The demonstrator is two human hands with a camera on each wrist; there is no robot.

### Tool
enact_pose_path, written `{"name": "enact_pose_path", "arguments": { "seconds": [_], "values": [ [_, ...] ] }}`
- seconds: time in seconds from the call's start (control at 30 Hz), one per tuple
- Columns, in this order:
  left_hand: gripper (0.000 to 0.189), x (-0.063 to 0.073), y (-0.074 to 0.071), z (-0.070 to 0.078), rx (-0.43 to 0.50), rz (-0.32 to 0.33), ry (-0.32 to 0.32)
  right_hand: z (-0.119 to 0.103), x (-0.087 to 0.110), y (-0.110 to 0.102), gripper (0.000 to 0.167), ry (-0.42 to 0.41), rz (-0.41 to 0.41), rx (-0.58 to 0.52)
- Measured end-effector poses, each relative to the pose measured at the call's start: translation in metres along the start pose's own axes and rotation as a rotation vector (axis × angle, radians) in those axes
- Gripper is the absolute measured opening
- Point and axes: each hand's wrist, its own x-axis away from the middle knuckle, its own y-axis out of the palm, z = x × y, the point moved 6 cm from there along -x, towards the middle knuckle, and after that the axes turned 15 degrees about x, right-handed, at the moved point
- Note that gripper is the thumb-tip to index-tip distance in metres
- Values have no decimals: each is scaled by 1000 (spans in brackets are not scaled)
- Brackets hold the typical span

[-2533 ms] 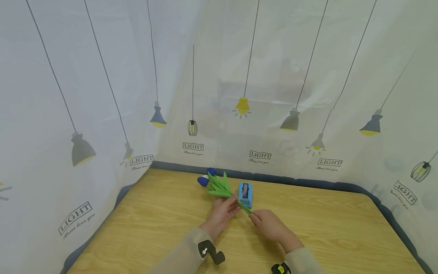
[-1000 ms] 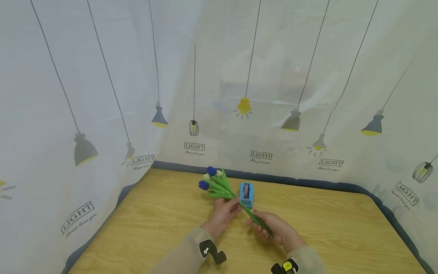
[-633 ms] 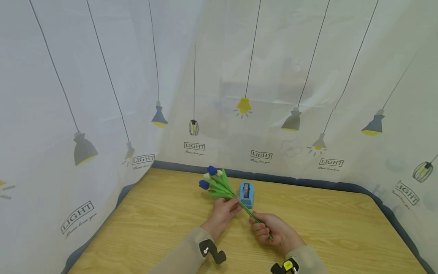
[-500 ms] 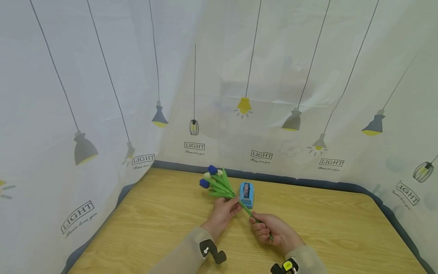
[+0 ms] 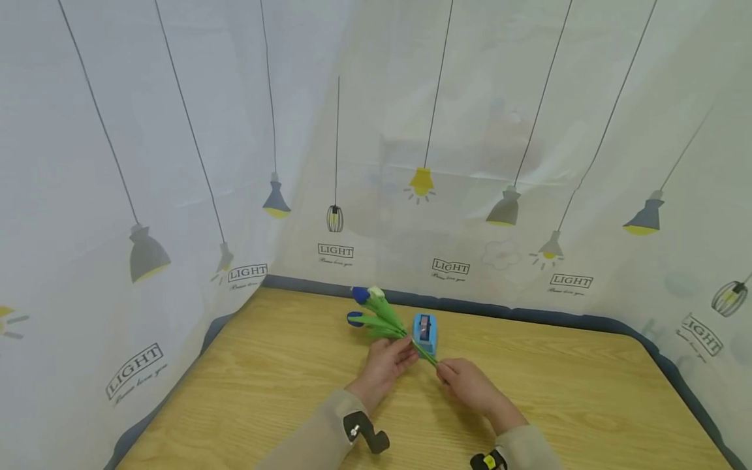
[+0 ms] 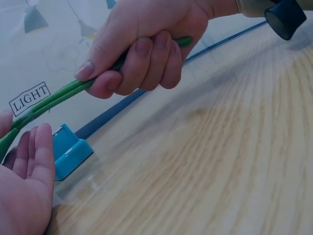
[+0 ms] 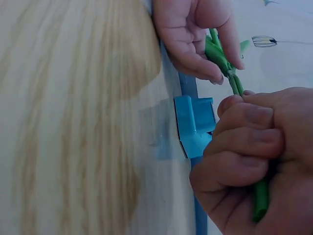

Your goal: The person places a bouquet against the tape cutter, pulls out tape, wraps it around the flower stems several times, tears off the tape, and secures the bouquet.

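A bunch of tulips [image 5: 382, 314] with blue and white blossoms, green leaves and green stems slants between both hands. My left hand [image 5: 384, 364] holds it just below the leaves, thumb and fingers on either side of the stems. Lower down, my right hand [image 5: 468, 386] grips the stems [image 6: 58, 100], fingers curled round them; the green stem end [image 7: 260, 198] sticks out below that fist. In the right wrist view, a thin pale band [image 7: 231, 73] goes round the stems near the left fingertips. Just behind the stems stands a blue tape dispenser [image 5: 425, 331].
The hands work over a wooden table [image 5: 282, 391]. A pale curtain [image 5: 382, 130] printed with lamps surrounds its back and sides, with a dark blue border [image 5: 487, 307] along the table's far edge. Each wrist wears a black camera mount [image 5: 365, 432].
The tulip bunch has turned, and its blossoms sit differently. My right hand has rolled over, back now upward, and covers the lower stem ends in the head view. My left hand stays put.
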Motion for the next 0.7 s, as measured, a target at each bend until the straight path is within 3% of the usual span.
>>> {"name": "enact_pose_path", "arguments": {
  "seconds": [0.13,0.23,0.5,0.7],
  "values": [
    [20,3,1,1,6,1,-5,-6,-1,-4,39,-39,132,289],
    [21,3,1,2,15,-2,-9,-10,0,-5,36,-54,192,391],
    [24,0,0,-1,21,-6,-32,-19,1,-6,33,-71,258,440],
    [29,2,1,0,20,7,-25,-20,1,-6,30,-100,245,468]
  ]
}}
